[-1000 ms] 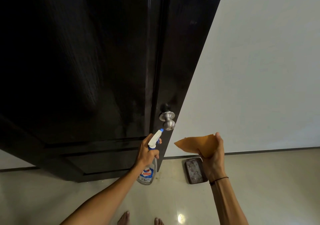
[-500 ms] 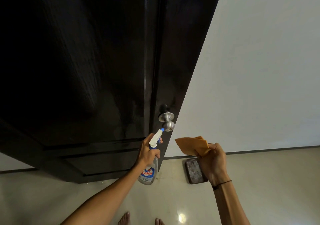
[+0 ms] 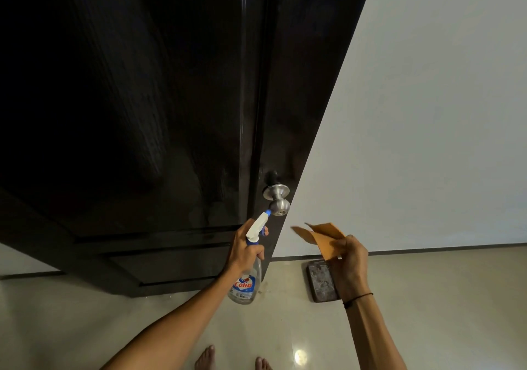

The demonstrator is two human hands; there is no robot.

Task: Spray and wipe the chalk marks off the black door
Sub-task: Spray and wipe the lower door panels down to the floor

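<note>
door (image 3: 142, 99) glossy black, faintly smeared.

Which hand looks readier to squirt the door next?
The left hand: it grips the spray bottle, nozzle aimed at the black door. The right hand only holds the orange cloth.

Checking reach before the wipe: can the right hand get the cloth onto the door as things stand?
Probably yes. The right hand holds the cloth up beside the door edge, with open air between; only the knob juts out nearby.
</note>
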